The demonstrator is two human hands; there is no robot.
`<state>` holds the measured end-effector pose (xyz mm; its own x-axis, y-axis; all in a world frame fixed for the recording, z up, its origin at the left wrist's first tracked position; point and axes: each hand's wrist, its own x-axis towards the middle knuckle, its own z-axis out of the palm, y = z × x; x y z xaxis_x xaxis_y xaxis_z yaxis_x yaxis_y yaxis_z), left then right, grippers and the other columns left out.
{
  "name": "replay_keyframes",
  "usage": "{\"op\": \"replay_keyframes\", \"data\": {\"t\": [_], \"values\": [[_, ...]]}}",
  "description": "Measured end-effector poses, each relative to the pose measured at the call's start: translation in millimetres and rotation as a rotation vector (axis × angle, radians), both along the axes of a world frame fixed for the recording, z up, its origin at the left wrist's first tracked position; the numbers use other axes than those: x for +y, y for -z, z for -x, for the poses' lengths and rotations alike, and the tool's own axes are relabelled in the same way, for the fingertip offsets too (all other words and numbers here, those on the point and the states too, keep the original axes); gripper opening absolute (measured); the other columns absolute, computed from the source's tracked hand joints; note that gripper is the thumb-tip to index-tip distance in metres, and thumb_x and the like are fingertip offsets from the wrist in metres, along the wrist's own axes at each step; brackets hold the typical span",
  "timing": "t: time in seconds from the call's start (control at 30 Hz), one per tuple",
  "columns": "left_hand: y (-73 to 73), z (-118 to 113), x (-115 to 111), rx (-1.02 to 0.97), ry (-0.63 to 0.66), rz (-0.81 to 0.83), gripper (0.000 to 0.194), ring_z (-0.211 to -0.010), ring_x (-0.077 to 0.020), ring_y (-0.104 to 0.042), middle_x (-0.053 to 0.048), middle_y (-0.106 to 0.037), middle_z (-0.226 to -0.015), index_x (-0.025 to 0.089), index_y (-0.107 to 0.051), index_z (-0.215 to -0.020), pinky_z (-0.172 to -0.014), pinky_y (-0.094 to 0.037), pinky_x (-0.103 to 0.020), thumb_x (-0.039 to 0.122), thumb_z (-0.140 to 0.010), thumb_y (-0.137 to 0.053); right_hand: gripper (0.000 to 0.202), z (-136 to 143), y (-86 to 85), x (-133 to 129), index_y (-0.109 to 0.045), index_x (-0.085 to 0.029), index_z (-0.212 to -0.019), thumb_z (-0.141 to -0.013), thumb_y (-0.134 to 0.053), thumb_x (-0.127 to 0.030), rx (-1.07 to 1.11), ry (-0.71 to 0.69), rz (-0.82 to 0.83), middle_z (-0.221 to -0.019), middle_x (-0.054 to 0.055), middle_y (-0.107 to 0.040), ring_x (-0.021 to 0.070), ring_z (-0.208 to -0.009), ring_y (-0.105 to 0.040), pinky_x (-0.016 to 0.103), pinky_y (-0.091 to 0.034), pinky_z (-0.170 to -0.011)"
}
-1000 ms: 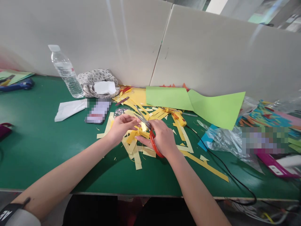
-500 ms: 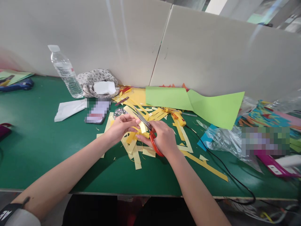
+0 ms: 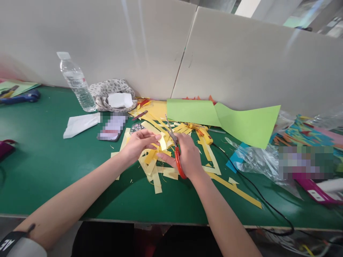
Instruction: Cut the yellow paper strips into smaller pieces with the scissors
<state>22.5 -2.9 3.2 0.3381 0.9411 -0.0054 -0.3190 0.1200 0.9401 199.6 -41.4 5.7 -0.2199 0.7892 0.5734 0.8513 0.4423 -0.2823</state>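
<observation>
My left hand (image 3: 141,142) pinches a small pale yellow piece of paper (image 3: 162,142) between thumb and fingers. In my right hand (image 3: 187,153) is a pair of scissors (image 3: 178,161) with red handles. Their blades point up and away from me, a little apart, just right of the paper piece and not touching it. Beneath both hands lies a loose heap of yellow paper strips (image 3: 157,180), some pale and some deeper yellow. A yellow glue gun (image 3: 205,136) with a black cord rests right behind my right hand.
On the green table (image 3: 53,171) stand a water bottle (image 3: 77,85) and a spotted cloth pouch (image 3: 112,85); a phone (image 3: 112,126) lies in front. Green paper sheets (image 3: 193,111) lean by the partition. Plastic bags (image 3: 257,160) and a magenta power strip (image 3: 308,187) are at right.
The scissors have moved slightly right and turned more upright, away from the paper piece. My left hand keeps its pinch on the paper, nearly in place.
</observation>
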Motion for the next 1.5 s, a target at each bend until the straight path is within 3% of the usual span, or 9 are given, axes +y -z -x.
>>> {"op": "replay_keyframes", "data": {"t": [0.2,0.6,1.5], "values": [[0.7,0.4,0.0,0.020,-0.087,-0.039,0.011,-0.061,-0.0104,-0.062,-0.001,-0.066,-0.066,0.015,-0.062,-0.068,-0.059,-0.051,-0.023,0.021,-0.066,-0.071,0.049,1.8,1.4,1.2,-0.048,-0.019,-0.106,-0.074,-0.052,-0.057,-0.140,-0.016,0.028,-0.088,0.008,-0.055,0.0226,-0.086,-0.050,0.032,-0.043,-0.066],[-3.7,-1.6,-3.6,0.049,-0.097,-0.046,0.015,-0.061,-0.0115,-0.062,-0.001,-0.064,-0.062,0.013,-0.063,-0.067,-0.059,-0.050,-0.024,0.025,-0.064,-0.073,0.042,3.3,0.5,-1.6,-0.052,-0.019,-0.088,-0.073,-0.052,-0.058,-0.148,0.006,0.047,-0.076,0.004,-0.057,0.0176,-0.075,-0.052,0.024,-0.034,-0.055],[2.0,3.1,2.3,-0.061,0.070,0.018,0.011,-0.056,-0.0075,-0.059,0.001,-0.062,-0.062,0.016,-0.066,-0.069,-0.055,-0.050,-0.019,0.024,-0.066,-0.073,0.041,1.8,3.6,-2.7,-0.055,-0.018,-0.081,-0.073,-0.054,-0.058,-0.096,-0.034,-0.024,-0.069,0.004,-0.058,0.0160,-0.068,-0.052,0.025,-0.036,-0.059]]}}
